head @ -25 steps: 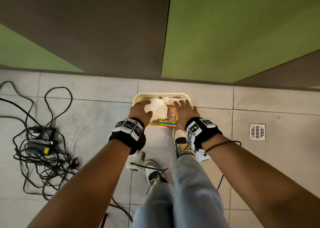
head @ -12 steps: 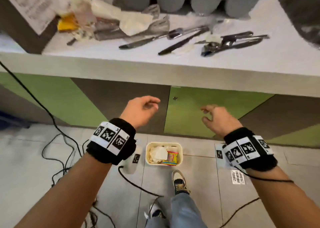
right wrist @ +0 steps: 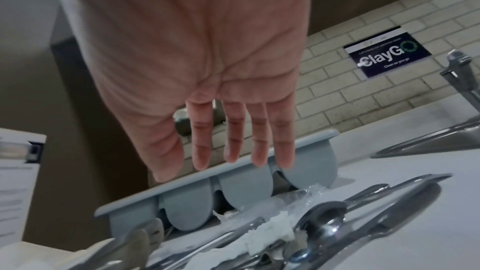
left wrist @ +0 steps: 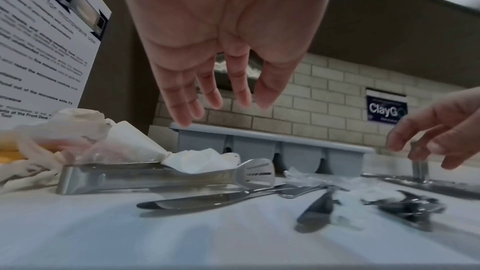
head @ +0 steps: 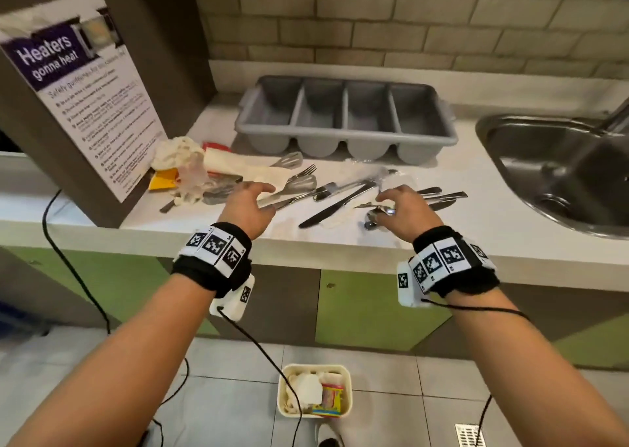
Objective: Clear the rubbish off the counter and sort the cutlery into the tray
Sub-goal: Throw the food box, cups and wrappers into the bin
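While both hands hover over the counter (head: 190,314), neither holds anything: the left hand (head: 247,205) has its fingers loosely spread above the tongs (left wrist: 166,174), and the right hand (head: 401,208) hangs with straight, relaxed fingers above a spoon (right wrist: 322,218) and a scrap of torn tissue (right wrist: 270,235). The hands are apart, one over each half of the clutter.

Judging by the bin (head: 315,390) on the floor, which already holds paper and a coloured wrapper, the rubbish step is partly done. A heap of rubbish (head: 185,167) remains on the left of the counter near the poster (head: 78,106): crumpled napkins, clear plastic, something yellow. More clear plastic (right wrist: 306,191) lies just in front of the tray (head: 343,116). The tray's four compartments look empty, so sorting seems not yet begun.

The next move probably calls for picking paper and plastic out from among the metal without dragging cutlery along, since the napkin (left wrist: 200,160) lies on the tongs.

A knife (head: 335,205) lies diagonally, its dark rounded end toward the counter's front edge and its other end pointing back and right toward the tray. The remaining cutlery mostly runs left to right, across the line of the tray's compartments, which run front to back, so each piece would need turning before going in.
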Available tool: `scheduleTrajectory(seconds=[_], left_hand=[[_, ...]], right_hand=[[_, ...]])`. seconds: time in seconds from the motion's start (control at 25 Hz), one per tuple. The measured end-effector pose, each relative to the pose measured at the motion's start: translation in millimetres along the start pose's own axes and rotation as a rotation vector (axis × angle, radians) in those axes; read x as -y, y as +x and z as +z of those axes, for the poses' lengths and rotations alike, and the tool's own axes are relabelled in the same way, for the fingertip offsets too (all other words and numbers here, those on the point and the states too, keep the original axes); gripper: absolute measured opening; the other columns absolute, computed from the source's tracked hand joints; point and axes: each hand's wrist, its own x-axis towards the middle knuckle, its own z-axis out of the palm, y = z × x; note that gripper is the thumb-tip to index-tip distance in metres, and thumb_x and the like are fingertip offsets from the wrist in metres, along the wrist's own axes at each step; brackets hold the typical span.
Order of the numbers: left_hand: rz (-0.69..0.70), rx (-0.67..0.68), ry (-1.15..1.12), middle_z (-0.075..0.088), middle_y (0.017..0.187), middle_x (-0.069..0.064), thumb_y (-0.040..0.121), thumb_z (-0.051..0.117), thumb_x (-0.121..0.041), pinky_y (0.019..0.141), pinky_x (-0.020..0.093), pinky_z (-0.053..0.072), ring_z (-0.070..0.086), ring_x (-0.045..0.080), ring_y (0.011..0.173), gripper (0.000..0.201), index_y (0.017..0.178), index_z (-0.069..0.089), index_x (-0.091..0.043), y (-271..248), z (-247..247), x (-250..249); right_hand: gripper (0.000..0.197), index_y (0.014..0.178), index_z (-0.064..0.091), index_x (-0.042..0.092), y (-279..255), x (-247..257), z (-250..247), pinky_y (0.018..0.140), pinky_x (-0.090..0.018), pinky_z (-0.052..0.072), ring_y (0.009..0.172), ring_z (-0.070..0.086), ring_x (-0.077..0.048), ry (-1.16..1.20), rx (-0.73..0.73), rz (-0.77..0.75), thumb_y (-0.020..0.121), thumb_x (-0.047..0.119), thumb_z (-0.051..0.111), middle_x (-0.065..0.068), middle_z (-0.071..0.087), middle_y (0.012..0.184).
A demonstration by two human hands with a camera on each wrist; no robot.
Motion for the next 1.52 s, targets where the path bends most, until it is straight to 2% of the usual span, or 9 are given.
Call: scheduleTrajectory(seconds=[0.16,0.36,0.48,0.6,0.76,1.0,1.16,1.32,1.52], left_hand=[[-0.055,0.018,0.148,0.039,0.143,0.014,0.083,0.061,-0.015,0.109,0.035,0.034,0.045,0.033,0.126,0.047,0.129,0.051,-0.018,55,11,0],[-0.117,0.156,0.389,0.018,0.156,0.006,0.078,0.064,-0.026,0.114,0.049,0.031,0.026,0.034,0.140,0.068,0.140,0.035,-0.031,96,30,9],[-0.127,0.189,0.458,0.020,0.156,0.006,0.079,0.062,-0.028,0.115,0.048,0.029,0.026,0.033,0.141,0.068,0.141,0.034,-0.032,102,36,12],[-0.115,0.168,0.453,0.042,0.145,0.009,0.079,0.061,-0.023,0.110,0.042,0.038,0.044,0.031,0.129,0.063,0.138,0.039,-0.027,105,39,13],[-0.120,0.163,0.419,0.046,0.140,0.009,0.081,0.062,-0.023,0.109,0.042,0.039,0.046,0.031,0.126,0.062,0.138,0.039,-0.026,109,42,14],[-0.115,0.120,0.372,0.049,0.138,0.009,0.082,0.061,-0.023,0.107,0.043,0.041,0.047,0.031,0.124,0.058,0.137,0.042,-0.025,107,42,18],[-0.095,0.045,0.321,0.050,0.139,0.008,0.084,0.059,-0.025,0.106,0.039,0.042,0.049,0.029,0.124,0.052,0.134,0.046,-0.022,103,37,15],[-0.073,-0.044,0.206,0.053,0.137,0.008,0.082,0.063,-0.023,0.105,0.036,0.042,0.052,0.028,0.122,0.050,0.131,0.051,-0.021,101,31,10],[-0.016,-0.068,0.135,0.056,0.133,0.009,0.082,0.063,-0.021,0.104,0.035,0.043,0.053,0.028,0.119,0.050,0.130,0.052,-0.021,98,29,1]], right_hand=[[0.049,0.124,0.055,0.017,63,-5,4,0.105,-0.038,0.038,0.124,0.042,-0.033,-0.098,0.068,0.048,0.078,0.022,0.069,-0.015,0.041,0.136],[0.092,0.143,0.023,0.035,115,-17,23,0.114,-0.058,0.020,0.142,0.004,-0.041,-0.287,0.301,0.172,0.068,0.040,0.077,-0.010,0.005,0.157],[0.083,0.136,0.036,0.038,130,-23,34,0.108,-0.056,0.034,0.133,0.030,-0.041,-0.272,0.329,0.188,0.065,0.039,0.078,-0.010,0.028,0.148],[0.065,0.121,0.054,0.036,137,-23,41,0.100,-0.045,0.047,0.116,0.052,-0.034,-0.208,0.260,0.156,0.061,0.028,0.080,-0.006,0.055,0.129],[0.023,0.101,0.071,0.013,148,-22,43,0.095,-0.038,0.052,0.103,0.062,-0.033,-0.159,0.142,0.164,0.078,0.013,0.067,-0.014,0.068,0.111],[0.030,0.100,0.069,-0.001,143,-18,28,0.093,-0.040,0.053,0.100,0.063,-0.037,-0.114,0.056,0.165,0.085,-0.005,0.043,-0.022,0.066,0.110],[0.030,0.091,0.068,-0.001,132,-11,12,0.089,-0.041,0.052,0.096,0.062,-0.039,-0.030,-0.043,0.129,0.082,-0.008,0.040,-0.024,0.066,0.104],[0.033,0.090,0.065,0.002,126,-6,-5,0.075,-0.034,0.050,0.076,0.063,-0.029,0.000,-0.074,0.063,0.081,-0.013,0.037,-0.018,0.064,0.096],[0.045,0.118,0.052,0.010,135,8,-18,0.087,-0.042,0.050,0.099,0.060,-0.038,-0.065,-0.004,-0.067,0.083,-0.014,0.038,-0.023,0.062,0.110]])
